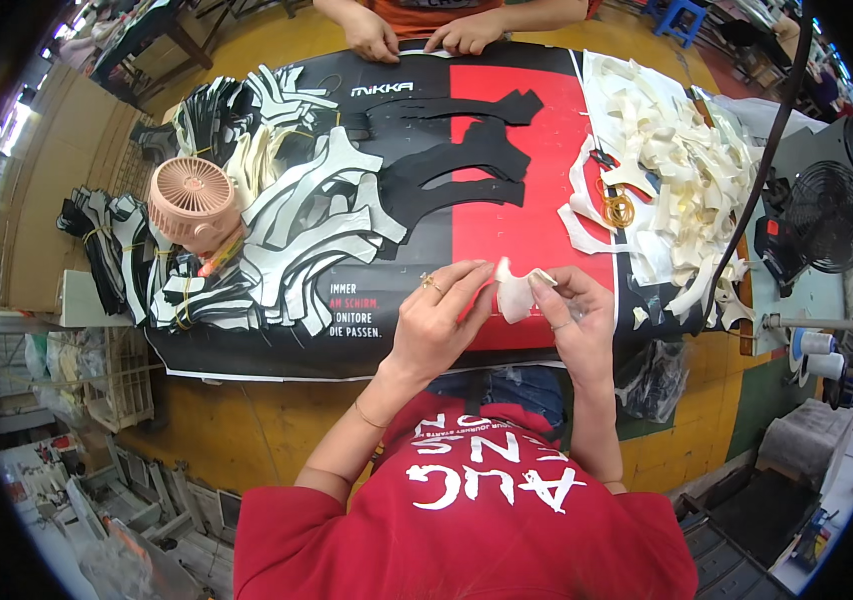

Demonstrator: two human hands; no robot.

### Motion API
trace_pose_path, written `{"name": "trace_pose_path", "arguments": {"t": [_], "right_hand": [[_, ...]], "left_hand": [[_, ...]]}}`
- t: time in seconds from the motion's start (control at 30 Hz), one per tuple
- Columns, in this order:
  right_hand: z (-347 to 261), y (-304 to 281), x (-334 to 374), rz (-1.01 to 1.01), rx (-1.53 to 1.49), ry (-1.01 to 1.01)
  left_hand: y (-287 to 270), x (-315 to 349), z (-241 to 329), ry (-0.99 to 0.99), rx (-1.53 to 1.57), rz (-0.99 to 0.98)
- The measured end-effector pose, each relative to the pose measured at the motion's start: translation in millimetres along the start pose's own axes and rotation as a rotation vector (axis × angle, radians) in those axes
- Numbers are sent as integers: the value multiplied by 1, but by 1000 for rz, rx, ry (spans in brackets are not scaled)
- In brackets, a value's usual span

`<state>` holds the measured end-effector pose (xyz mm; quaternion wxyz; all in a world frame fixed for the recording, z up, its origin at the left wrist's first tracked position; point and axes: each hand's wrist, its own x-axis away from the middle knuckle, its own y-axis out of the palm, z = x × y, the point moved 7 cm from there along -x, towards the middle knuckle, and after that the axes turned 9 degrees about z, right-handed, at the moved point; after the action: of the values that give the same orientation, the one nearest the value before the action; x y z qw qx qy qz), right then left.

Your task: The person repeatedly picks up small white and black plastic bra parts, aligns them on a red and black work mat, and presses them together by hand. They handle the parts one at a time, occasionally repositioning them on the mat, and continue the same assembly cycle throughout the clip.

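A small curved cream-white cut piece (519, 296), fabric-like, is stretched between my two hands above the near edge of the table. My left hand (444, 312) pinches its left end with the fingertips. The right end is gripped between the thumb and fingers of my right hand (579, 318). Beyond my hands, black cut pieces (462, 165) lie overlapped on the red and black table cover (417, 345). To their left is a fanned pile of grey-white cut pieces (322, 215) with dark edges.
A pink fan (195, 200) stands among tied bundles at the left. A loose heap of cream pieces (682, 165) covers the right end, beside yellow rubber bands (619, 208). Another person's hands (467, 35) rest at the far edge. A machine with a black fan guard (827, 215) stands right.
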<state>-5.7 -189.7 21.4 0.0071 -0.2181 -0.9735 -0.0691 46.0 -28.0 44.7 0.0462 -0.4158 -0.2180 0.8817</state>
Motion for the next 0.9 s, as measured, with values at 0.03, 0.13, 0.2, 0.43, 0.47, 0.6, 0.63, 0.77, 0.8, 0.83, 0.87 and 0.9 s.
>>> {"name": "trace_pose_path", "arguments": {"t": [0.03,0.13,0.2,0.43,0.47,0.6,0.63,0.77,0.8,0.83,0.87,0.9], "right_hand": [[0,0,0,-2,-3,-1],[0,4,-1,-5,-42,-8],[-1,3,0,-9,-46,3],[-4,-2,5,42,9,-89],[-2,0,5,40,-21,-79],[4,8,6,-19,-100,11],[6,12,6,-22,-152,22],[4,17,9,-41,-129,11],[6,13,9,-30,-57,48],[6,7,9,-17,17,85],[7,3,9,1,75,100],[4,1,9,2,98,69]], "left_hand": [[1,-1,0,2,1,0],[1,-5,-1,1,24,-24],[0,-4,-3,-67,64,-11],[14,30,-49,-939,842,5],[20,34,-50,-1024,1004,45],[38,39,-31,-1055,1360,44],[41,39,-24,-1019,1397,18],[43,46,-19,-1056,1016,-212],[40,44,-21,-1101,1095,-98],[38,42,-22,-1111,1099,-122],[33,40,-25,-1115,1099,-143],[31,39,-26,-1117,1097,-158]]}}
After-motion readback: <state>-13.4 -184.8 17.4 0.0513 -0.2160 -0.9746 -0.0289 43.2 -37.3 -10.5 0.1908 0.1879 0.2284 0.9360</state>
